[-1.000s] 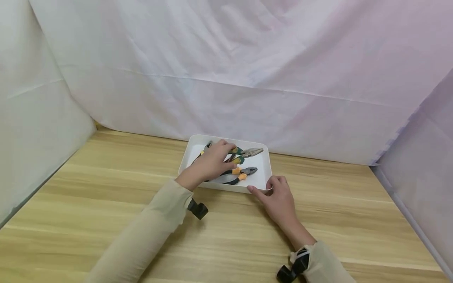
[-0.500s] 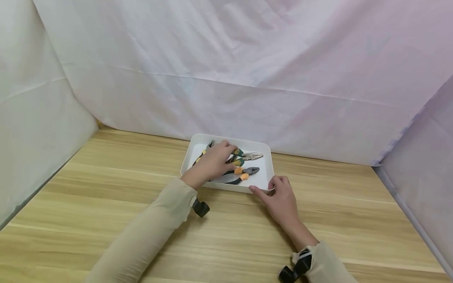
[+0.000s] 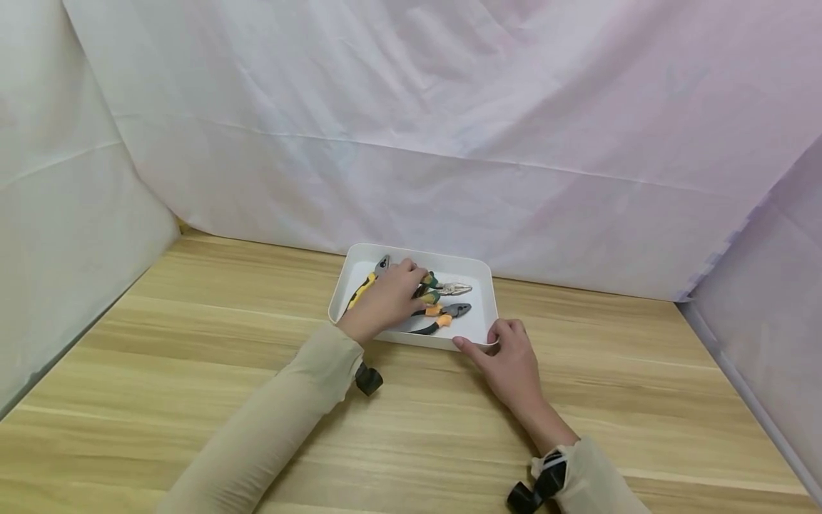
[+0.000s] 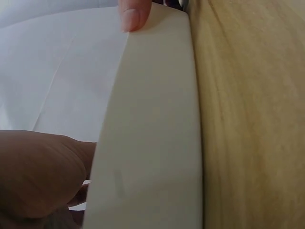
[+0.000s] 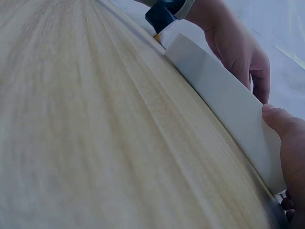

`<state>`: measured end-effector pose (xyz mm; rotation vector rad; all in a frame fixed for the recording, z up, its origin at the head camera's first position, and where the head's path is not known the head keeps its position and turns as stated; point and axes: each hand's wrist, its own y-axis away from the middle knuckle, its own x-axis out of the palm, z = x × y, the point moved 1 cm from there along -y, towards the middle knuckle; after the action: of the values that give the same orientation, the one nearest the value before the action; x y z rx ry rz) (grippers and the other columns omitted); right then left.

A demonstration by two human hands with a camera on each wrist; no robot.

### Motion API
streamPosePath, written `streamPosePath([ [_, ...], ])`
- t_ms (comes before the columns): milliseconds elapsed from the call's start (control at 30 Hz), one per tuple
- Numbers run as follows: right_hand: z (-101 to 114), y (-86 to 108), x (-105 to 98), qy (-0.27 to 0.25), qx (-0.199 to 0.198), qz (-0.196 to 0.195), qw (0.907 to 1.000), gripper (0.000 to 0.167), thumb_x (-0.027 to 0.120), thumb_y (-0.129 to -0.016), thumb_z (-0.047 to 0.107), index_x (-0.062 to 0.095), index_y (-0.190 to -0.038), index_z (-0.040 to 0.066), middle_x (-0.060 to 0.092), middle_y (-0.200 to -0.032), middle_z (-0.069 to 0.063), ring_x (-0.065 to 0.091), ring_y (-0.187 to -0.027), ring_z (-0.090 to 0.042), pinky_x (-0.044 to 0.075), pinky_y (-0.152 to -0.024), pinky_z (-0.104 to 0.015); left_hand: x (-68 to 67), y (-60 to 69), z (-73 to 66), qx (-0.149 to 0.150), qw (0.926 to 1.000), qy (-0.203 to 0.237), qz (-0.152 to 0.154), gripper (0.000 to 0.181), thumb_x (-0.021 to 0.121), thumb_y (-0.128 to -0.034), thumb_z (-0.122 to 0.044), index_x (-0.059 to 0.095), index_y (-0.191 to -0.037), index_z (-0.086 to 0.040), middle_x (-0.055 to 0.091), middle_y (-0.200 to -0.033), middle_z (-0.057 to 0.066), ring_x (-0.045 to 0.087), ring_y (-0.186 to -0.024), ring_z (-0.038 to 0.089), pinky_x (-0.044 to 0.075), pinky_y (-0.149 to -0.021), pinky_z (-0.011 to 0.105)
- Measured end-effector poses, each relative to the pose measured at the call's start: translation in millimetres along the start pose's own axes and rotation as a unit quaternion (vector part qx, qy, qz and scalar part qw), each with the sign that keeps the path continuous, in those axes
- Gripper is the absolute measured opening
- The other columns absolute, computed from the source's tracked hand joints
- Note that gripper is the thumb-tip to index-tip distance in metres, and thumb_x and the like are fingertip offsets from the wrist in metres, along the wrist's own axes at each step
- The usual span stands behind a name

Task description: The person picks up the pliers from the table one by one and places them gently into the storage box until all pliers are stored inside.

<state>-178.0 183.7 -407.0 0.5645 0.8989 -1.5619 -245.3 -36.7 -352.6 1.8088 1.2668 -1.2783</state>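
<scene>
A shallow white tray (image 3: 411, 340) stands near the back of the table, with three pairs of pliers in it. My left hand (image 3: 387, 294) reaches over its near wall and holds the green-and-yellow-handled pliers (image 3: 455, 289) by the handles, their metal nose pointing right. Just in front of these lie the orange-and-black pliers (image 3: 457, 310), handles partly behind my hand. At the tray's left side rest yellow-and-black pliers (image 3: 362, 290), partly covered by my forearm. My right hand (image 3: 511, 363) grips the near right corner, thumb on the front wall. In the left wrist view the tray wall (image 4: 147, 119) hides my fingertips.
The wooden table (image 3: 411, 428) stretches out in front of the tray and to both sides. A pale cloth (image 3: 411, 171) hangs close behind the tray, and more cloth stands at left and right. Each wrist carries a small black camera (image 3: 369, 379).
My left hand has lowered the green-and-yellow-handled pliers a little and drawn them slightly left, uncovering more of the yellow-and-black pliers. The right hand keeps its grip on the tray corner.
</scene>
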Motion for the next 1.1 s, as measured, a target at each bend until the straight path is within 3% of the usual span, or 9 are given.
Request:
streamPosePath([
  [367,1.3,-1.6,0.5,-0.005,0.002,0.001,1.0,0.058,0.078,-0.081,0.058,0.047,-0.084,0.01,0.049,-0.103,-0.009,0.043,-0.081,-0.022,0.036,-0.07,-0.031,9.2,-4.5,0.1,-0.024,0.9997,0.005,0.007,0.053,0.068,-0.0979,-0.025,0.053,-0.145,-0.008,0.057,-0.137,0.016,0.058,-0.124,0.032,0.047,-0.107,0.048],
  [1100,-1.8,-1.4,-2.8,0.001,0.001,-0.004,1.0,0.057,0.077,-0.081,0.059,0.047,-0.084,0.01,0.049,-0.103,-0.009,0.043,-0.08,-0.022,0.035,-0.068,-0.03,11.5,-7.0,0.1,-0.019,0.9998,-0.008,0.009,0.053,0.069,-0.0969,-0.031,0.055,-0.145,-0.013,0.06,-0.133,0.01,0.06,-0.121,0.028,0.048,-0.106,0.046],
])
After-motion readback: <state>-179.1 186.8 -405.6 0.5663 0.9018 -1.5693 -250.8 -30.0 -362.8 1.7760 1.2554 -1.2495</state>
